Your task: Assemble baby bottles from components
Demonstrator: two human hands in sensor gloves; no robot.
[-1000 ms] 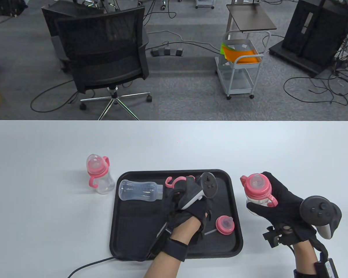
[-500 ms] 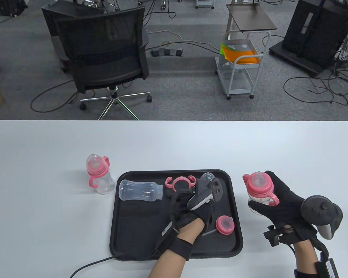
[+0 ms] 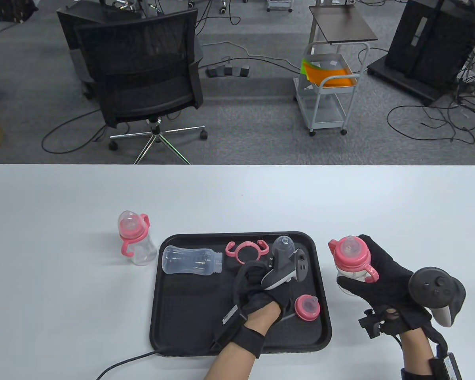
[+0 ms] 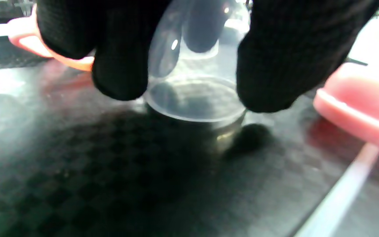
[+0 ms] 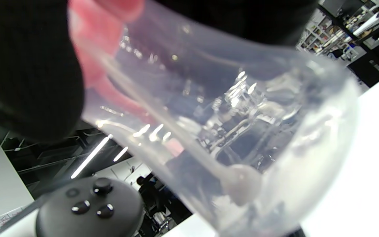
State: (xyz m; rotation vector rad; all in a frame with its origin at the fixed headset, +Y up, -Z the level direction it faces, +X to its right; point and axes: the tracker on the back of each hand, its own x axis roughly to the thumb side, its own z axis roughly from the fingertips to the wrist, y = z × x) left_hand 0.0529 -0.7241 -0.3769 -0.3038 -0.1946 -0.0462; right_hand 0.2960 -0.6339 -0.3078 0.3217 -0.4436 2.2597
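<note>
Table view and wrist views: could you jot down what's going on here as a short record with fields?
left hand: pinches the clear dome cap on the black tray
right hand: holds a capless bottle with pink collar and nipple, right of the tray
finished bottle: stands capped on the white table, left of the tray
loose on tray: empty bottle body lying down, pink handle ring, pink nipple collar with straw

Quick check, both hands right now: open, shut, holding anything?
Left hand: fingers pinch the clear dome cap on the tray.
Right hand: fingers curled round the pink-collared bottle, held beside the tray.
</note>
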